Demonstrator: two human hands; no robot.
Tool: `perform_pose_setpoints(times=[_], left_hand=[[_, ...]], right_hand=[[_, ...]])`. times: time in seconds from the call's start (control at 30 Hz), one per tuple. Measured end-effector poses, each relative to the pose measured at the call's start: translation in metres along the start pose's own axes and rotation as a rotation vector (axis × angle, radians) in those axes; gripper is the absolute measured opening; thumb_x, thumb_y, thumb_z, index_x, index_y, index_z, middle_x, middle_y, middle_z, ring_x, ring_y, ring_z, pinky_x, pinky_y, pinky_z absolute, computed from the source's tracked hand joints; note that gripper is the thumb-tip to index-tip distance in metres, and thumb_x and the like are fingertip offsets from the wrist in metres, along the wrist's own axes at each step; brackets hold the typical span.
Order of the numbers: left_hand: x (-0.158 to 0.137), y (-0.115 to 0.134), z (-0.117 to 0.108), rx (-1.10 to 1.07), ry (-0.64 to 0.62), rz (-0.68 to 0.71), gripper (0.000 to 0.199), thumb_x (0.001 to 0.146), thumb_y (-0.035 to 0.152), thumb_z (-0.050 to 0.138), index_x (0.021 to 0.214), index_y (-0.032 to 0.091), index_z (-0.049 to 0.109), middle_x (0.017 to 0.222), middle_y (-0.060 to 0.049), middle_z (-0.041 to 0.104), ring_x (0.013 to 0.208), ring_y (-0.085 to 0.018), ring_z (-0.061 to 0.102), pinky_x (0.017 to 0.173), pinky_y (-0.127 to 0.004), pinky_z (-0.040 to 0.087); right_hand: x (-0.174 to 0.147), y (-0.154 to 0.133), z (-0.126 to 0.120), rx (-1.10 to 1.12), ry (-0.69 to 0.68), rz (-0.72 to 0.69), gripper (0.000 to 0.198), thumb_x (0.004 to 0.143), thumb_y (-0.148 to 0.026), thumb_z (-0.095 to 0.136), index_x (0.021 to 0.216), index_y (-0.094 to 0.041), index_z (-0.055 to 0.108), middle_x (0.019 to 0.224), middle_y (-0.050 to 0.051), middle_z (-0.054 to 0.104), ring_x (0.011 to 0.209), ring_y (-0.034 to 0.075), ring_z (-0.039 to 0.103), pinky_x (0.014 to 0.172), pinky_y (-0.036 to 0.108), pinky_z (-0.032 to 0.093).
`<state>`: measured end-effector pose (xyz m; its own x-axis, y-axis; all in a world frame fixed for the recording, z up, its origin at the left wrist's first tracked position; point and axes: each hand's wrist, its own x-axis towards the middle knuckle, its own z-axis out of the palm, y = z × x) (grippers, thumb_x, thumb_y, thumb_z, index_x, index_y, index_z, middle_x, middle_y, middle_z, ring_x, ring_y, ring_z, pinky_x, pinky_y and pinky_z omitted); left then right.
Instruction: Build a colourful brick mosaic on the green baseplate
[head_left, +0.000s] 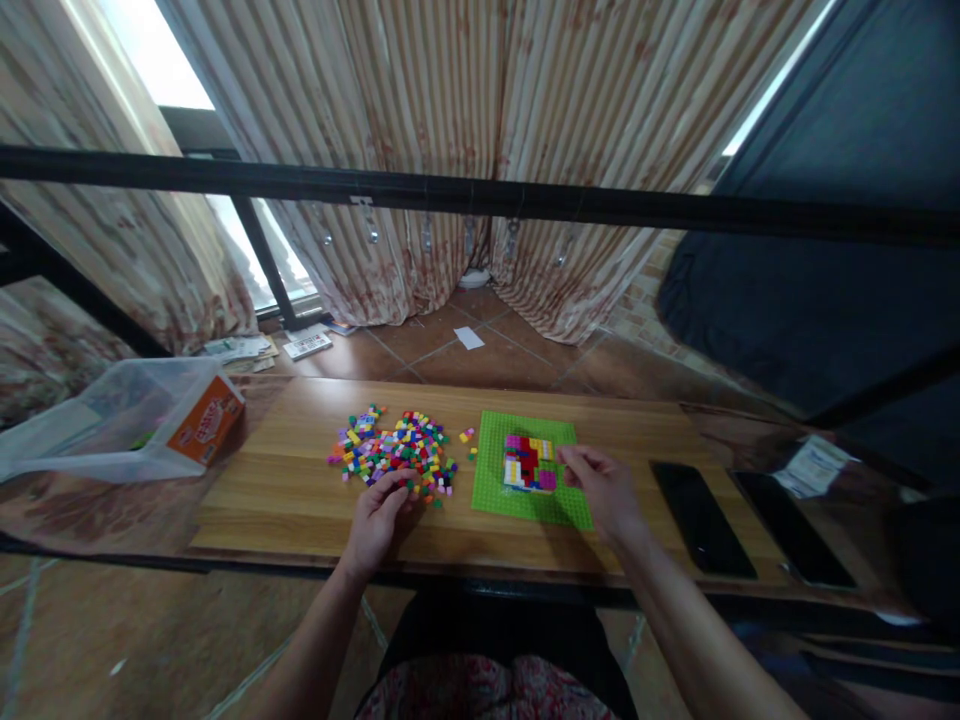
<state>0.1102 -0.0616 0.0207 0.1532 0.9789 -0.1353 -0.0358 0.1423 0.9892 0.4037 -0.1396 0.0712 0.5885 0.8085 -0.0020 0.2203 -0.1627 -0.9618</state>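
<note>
A pile of small colourful toy building bricks (401, 440) lies spread on the wooden board. My left hand (375, 522) rests at the pile's near edge, its thumb and fingers bent together around something too small to make out. On a green studded baseplate (491, 490) stands a low block structure (529, 465) of red, yellow, white, magenta and blue bricks. Just right of that structure, over the baseplate, is my right hand (604, 488). Its fingertips are pinched together, and whatever is between them is hidden. A few loose bricks (468, 435) lie between the pile and the baseplate.
The wooden board (285, 480) carries a black phone (701, 518) on the right, with another dark flat device (793, 528) beyond it. A clear plastic bin (142, 455) with an orange label stands at left. A dark metal bar (480, 195) crosses in front of the curtains (420, 90).
</note>
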Motion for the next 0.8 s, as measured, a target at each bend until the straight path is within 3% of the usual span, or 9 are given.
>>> perform_pose_setpoints(times=[0.13, 0.27, 0.53, 0.7, 0.8], left_hand=[[-0.001, -0.002, 0.002, -0.055, 0.02, 0.003, 0.04, 0.067, 0.035, 0.069, 0.102, 0.015, 0.068, 0.089, -0.006, 0.07, 0.076, -0.016, 0.065, 0.068, -0.027, 0.05], [-0.004, -0.002, 0.006, -0.075, 0.03, 0.028, 0.042, 0.066, 0.034, 0.072, 0.103, 0.015, 0.066, 0.094, -0.006, 0.068, 0.077, -0.017, 0.066, 0.071, -0.029, 0.053], [-0.004, -0.008, 0.005, -0.078, -0.031, 0.071, 0.035, 0.067, 0.031, 0.074, 0.097, 0.016, 0.064, 0.084, -0.004, 0.067, 0.076, -0.015, 0.063, 0.074, -0.028, 0.051], [-0.005, -0.002, 0.001, -0.042, -0.071, 0.129, 0.021, 0.068, 0.032, 0.073, 0.082, 0.016, 0.069, 0.082, -0.004, 0.067, 0.079, -0.016, 0.061, 0.077, -0.028, 0.049], [-0.007, 0.0, -0.001, -0.094, -0.098, 0.079, 0.021, 0.067, 0.031, 0.075, 0.082, 0.017, 0.071, 0.081, -0.003, 0.068, 0.074, -0.015, 0.06, 0.072, -0.027, 0.049]], right_hand=[[-0.053, 0.005, 0.027, -0.101, -0.202, -0.066, 0.037, 0.081, -0.053, 0.055, 0.078, -0.02, 0.07, 0.071, 0.004, 0.067, 0.066, 0.019, 0.059, 0.062, 0.029, 0.046], [-0.077, 0.009, 0.054, -0.153, -0.378, -0.181, 0.031, 0.086, -0.046, 0.051, 0.081, -0.023, 0.07, 0.083, 0.005, 0.069, 0.08, 0.022, 0.063, 0.072, 0.033, 0.048], [-0.067, -0.007, 0.109, -0.188, -0.44, -0.289, 0.023, 0.086, -0.034, 0.05, 0.094, -0.023, 0.069, 0.088, 0.005, 0.069, 0.08, 0.02, 0.063, 0.075, 0.034, 0.049], [-0.06, -0.011, 0.141, -0.102, -0.425, -0.19, 0.024, 0.082, -0.035, 0.057, 0.098, -0.02, 0.068, 0.087, 0.006, 0.071, 0.078, 0.02, 0.064, 0.075, 0.034, 0.05], [-0.06, -0.012, 0.152, 0.002, -0.463, -0.133, 0.023, 0.079, -0.036, 0.062, 0.093, -0.02, 0.07, 0.087, 0.005, 0.072, 0.08, 0.021, 0.065, 0.077, 0.034, 0.05]])
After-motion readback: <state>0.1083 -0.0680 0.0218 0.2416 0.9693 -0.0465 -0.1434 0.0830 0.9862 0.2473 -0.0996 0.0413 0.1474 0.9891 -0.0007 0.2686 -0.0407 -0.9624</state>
